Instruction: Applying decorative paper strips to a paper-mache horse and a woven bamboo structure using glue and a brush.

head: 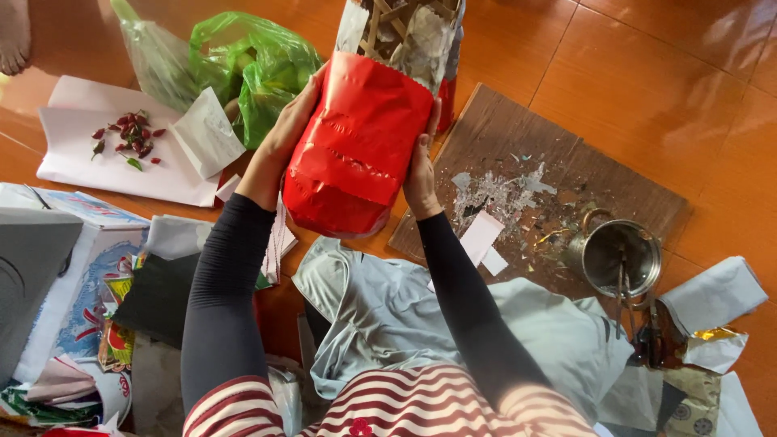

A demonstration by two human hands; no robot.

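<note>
One red-wrapped frame (356, 154), two green bags (251, 61), one metal cup (619, 259)

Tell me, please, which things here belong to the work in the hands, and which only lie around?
In the work:
- left hand
- right hand
- red-papered bamboo frame

Lying around:
- green plastic bag
- red chillies on white paper
- metal cup
- wooden board
- grey cloth

Both arms wear long, close-fitting dark grey sleeves that run down to the wrists, leaving the left hand (279, 137) and the right hand (421, 166) bare. At the shoulders sits a red-and-white striped top (a small red motif, perhaps a flower, shows between them). No rings or watch are visible.
</note>
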